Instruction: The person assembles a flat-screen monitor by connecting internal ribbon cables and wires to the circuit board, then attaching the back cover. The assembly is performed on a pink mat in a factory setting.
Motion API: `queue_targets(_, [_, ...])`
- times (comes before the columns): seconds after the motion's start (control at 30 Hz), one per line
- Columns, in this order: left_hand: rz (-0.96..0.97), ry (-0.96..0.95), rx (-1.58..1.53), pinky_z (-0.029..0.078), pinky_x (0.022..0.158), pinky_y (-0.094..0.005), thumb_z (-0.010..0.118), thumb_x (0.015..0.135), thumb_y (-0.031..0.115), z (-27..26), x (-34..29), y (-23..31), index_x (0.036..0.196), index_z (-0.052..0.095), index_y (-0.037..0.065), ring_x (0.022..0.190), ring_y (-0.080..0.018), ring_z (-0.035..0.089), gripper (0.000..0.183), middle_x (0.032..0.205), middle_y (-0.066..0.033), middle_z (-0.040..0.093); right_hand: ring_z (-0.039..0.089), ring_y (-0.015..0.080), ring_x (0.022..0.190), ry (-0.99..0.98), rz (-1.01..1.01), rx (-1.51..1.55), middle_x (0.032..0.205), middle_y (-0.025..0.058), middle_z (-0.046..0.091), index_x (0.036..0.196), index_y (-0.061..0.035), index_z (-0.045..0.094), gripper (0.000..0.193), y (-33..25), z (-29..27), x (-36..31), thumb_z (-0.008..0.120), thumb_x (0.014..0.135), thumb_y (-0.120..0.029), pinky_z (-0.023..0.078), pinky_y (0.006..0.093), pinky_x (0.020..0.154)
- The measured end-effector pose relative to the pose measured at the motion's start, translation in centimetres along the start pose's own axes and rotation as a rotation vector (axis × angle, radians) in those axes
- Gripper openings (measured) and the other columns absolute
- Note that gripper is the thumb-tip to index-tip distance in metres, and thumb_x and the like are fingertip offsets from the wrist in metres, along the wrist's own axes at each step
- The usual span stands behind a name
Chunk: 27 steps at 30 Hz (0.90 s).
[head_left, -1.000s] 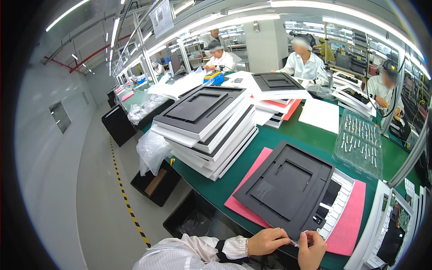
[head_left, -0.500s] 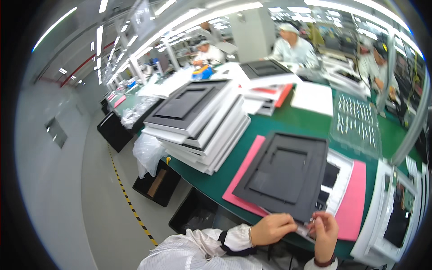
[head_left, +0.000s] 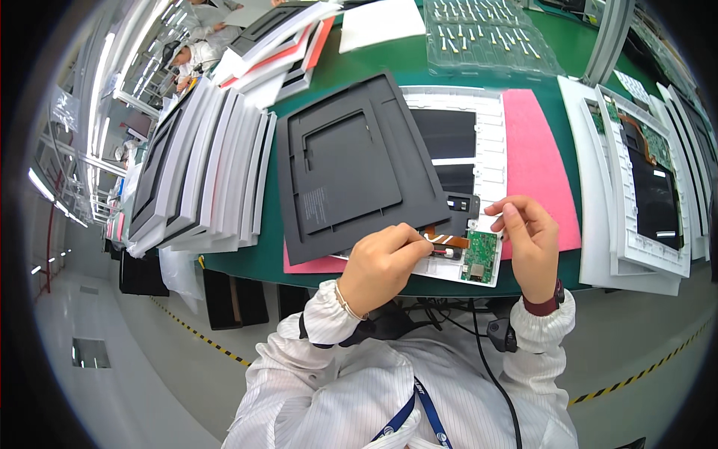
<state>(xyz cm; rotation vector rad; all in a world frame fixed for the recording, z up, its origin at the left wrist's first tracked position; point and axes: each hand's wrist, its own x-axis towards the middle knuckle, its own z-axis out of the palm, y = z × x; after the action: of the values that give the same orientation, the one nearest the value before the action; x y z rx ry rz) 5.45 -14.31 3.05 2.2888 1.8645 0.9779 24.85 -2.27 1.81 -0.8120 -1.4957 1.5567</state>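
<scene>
A dark grey plastic back cover (head_left: 348, 179) lies slanted over the left side of an open white frame (head_left: 490, 142). At the frame's lower right corner sit a green circuit board (head_left: 479, 254) and an orange flex cable (head_left: 447, 240). My left hand (head_left: 383, 263) is closed in a pinch beside the cable, at the cover's lower corner; what its fingertips hold is hidden. My right hand (head_left: 532, 243) hovers just right of the circuit board, thumb and forefinger brought together; anything between them is too small to make out.
A pink foam mat (head_left: 540, 168) lies beneath the frame. To the left rises a tall stack of white and black frames (head_left: 206, 172). More opened frames (head_left: 651, 187) lean at the right. A clear tray (head_left: 486, 37) of small white-tipped parts sits at the back.
My view has swung downward and to the right. My right hand has moved away from the cover's edge, to beside the circuit board. More of the board and cable shows.
</scene>
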Motion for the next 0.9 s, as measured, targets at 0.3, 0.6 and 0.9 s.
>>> queue_targets(0.3, [0.020, -0.181, -0.037, 0.049, 0.057, -0.0306, 0.068, 0.069, -0.005, -0.5, 0.9, 0.8, 0.084, 0.067, 0.005, 0.066, -0.0210, 0.060, 0.018, 0.077, -0.0057, 0.059, 0.058, 0.0089, 0.076, 0.124, -0.118, 0.008, 0.084, 0.0070, 0.065, 0.097, 0.0036, 0.061, 0.014, 2.7, -0.5, -0.4, 0.054, 0.096, -0.008, 0.046, 0.0220, 0.069])
queue_targets(0.6, [0.203, -0.218, 0.140, 0.044, 0.052, -0.0291, 0.076, 0.067, 0.013, -0.3, 2.2, 0.6, 0.083, 0.068, 0.010, 0.060, -0.0154, 0.056, 0.018, 0.072, 0.0009, 0.059, 0.060, 0.0107, 0.069, 0.117, -0.216, -0.102, 0.080, 0.0079, 0.063, 0.093, 0.0030, 0.061, 0.011, 3.3, -0.3, -0.2, 0.058, 0.093, -0.007, 0.046, 0.0236, 0.062])
queue_targets(0.9, [0.276, -0.219, 0.211, 0.046, 0.055, -0.0286, 0.076, 0.068, 0.015, 0.3, 2.6, 0.7, 0.083, 0.067, 0.010, 0.067, -0.0139, 0.058, 0.018, 0.076, 0.0020, 0.060, 0.056, 0.0104, 0.065, 0.122, -0.244, -0.096, 0.078, 0.0070, 0.061, 0.091, 0.0031, 0.061, 0.009, 3.5, -0.2, -0.3, 0.061, 0.091, -0.006, 0.044, 0.0235, 0.059])
